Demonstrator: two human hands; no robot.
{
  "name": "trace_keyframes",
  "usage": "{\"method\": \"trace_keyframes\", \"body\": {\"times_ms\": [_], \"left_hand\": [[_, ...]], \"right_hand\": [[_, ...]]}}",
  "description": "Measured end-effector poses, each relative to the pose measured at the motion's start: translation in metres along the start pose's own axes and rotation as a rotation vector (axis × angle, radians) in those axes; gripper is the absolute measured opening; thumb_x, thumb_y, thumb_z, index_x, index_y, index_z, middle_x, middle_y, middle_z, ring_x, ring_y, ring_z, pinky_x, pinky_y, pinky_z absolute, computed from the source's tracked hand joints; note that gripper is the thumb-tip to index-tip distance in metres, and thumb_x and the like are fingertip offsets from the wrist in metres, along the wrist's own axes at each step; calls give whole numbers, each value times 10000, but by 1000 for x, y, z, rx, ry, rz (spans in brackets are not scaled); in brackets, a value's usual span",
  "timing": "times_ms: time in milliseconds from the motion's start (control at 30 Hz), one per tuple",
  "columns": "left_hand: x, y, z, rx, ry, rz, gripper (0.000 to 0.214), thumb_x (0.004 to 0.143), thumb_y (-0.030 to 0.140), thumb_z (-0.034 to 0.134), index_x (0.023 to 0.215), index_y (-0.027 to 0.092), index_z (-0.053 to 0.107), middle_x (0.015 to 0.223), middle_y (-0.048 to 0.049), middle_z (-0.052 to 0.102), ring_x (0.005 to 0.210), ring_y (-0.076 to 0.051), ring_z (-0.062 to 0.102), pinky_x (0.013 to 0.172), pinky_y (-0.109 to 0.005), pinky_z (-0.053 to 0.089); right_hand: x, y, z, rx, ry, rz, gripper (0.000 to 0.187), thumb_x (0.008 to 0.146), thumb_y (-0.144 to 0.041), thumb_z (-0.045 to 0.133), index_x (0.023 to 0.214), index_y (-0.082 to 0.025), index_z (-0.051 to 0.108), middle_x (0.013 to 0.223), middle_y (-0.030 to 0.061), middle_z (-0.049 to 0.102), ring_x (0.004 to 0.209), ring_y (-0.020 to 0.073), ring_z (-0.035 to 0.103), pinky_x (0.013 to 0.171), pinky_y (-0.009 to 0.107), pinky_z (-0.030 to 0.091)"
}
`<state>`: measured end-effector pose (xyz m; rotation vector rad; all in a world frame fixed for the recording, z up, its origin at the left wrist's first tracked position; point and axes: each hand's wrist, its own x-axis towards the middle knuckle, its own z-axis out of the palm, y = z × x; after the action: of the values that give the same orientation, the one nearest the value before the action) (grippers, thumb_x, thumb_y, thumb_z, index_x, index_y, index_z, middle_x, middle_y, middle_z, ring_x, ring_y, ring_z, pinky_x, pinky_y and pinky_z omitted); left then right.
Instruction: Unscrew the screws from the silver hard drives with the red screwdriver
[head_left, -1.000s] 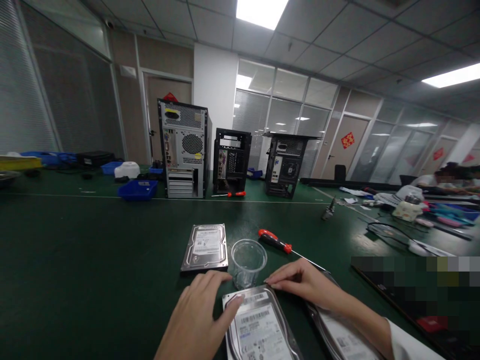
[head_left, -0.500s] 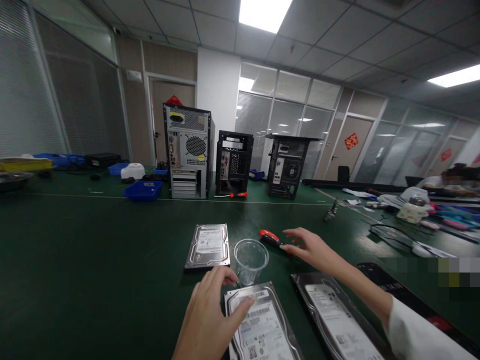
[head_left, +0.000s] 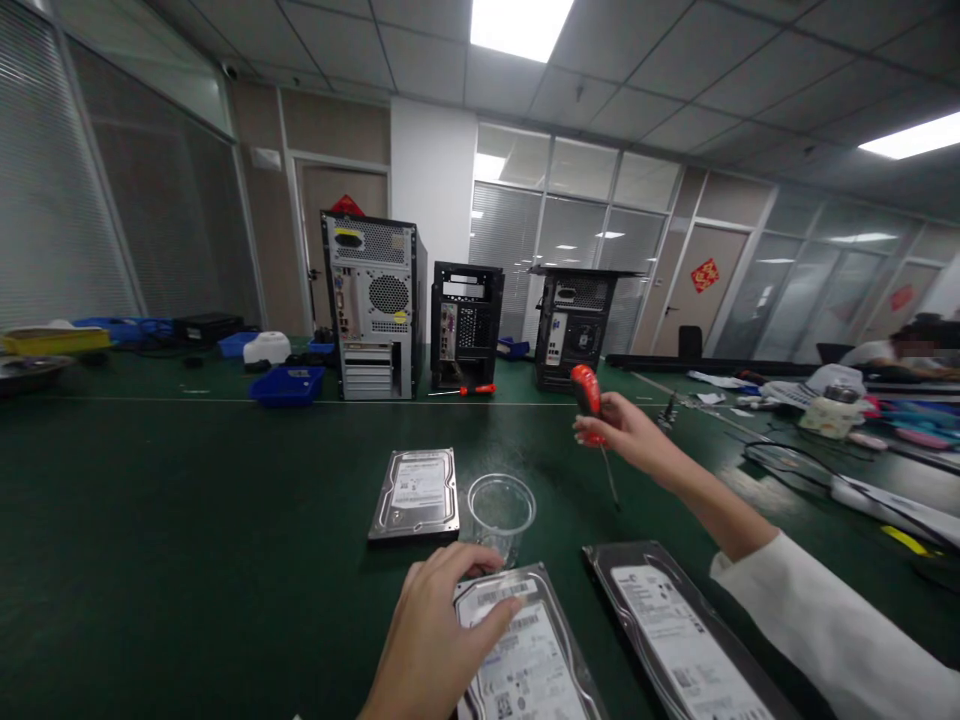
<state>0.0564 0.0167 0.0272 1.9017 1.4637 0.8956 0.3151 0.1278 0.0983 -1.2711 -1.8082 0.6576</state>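
Note:
My right hand (head_left: 619, 428) is closed around the red and black handle of a screwdriver (head_left: 586, 390). It is raised above the table, its shaft slanting down toward the green top. My left hand (head_left: 450, 605) lies over the left side of the nearest hard drive (head_left: 536, 640), thumb over the label and fingers curved near the far edge. Those fingers are apart from the thumb; whether they press on the drive I cannot tell. Just beyond stands a clear plastic cup (head_left: 501, 505). A second hard drive (head_left: 416, 490) lies left of the cup, and a third (head_left: 675, 620) lies at the right.
Three computer cases (head_left: 375, 300) stand along the back. In front of the middle one lies another red screwdriver (head_left: 476, 390). A blue tray (head_left: 287, 385) is at left. Cables (head_left: 787, 465), papers and a small metal object (head_left: 666, 413) are on the right. Another person (head_left: 874, 350) sits far right.
My right hand has taken hold of the screwdriver and lifted it off the table, up and to the right. My left hand has shifted slightly right over the nearest hard drive.

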Motion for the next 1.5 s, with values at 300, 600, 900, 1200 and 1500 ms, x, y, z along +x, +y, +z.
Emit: {"method": "trace_keyframes", "body": {"times_ms": [300, 600, 900, 1200, 1500], "left_hand": [[25, 11, 5, 32, -102, -17, 355, 681, 438, 682, 980, 249, 707, 961, -24, 702, 913, -252, 618, 826, -365, 450], [39, 17, 14, 4, -161, 31, 304, 683, 459, 684, 882, 234, 734, 881, -11, 733, 831, -218, 667, 735, -300, 484], [39, 15, 17, -23, -192, -10, 244, 689, 429, 685, 832, 240, 742, 847, -6, 735, 818, -216, 667, 728, -292, 474], [46, 8, 14, -62, -269, 29, 268, 709, 409, 676, 893, 226, 743, 892, -24, 724, 832, -217, 640, 726, -284, 453], [57, 1, -1, -157, -506, 176, 278, 818, 317, 553, 1015, 205, 715, 873, -21, 716, 689, -154, 600, 558, -204, 384]], "right_hand": [[-38, -49, 20, 494, 17, -138, 294, 814, -357, 621, 1003, -229, 437, 850, 0, 603, 756, 152, 647, 673, 337, 578], [-46, -50, 42, 567, 21, -177, 256, 831, -306, 621, 993, -219, 442, 874, 3, 604, 761, 132, 652, 680, 292, 578], [-46, -47, 49, 572, -12, -183, 272, 821, -315, 631, 978, -224, 428, 868, 1, 586, 755, 134, 647, 670, 285, 581], [-46, -43, 49, 582, -17, -185, 255, 833, -292, 621, 989, -225, 432, 885, 5, 590, 763, 131, 648, 676, 285, 588], [-48, -47, 49, 541, -32, -208, 255, 828, -260, 626, 1003, -216, 446, 906, 8, 600, 792, 126, 638, 718, 280, 559]]}}
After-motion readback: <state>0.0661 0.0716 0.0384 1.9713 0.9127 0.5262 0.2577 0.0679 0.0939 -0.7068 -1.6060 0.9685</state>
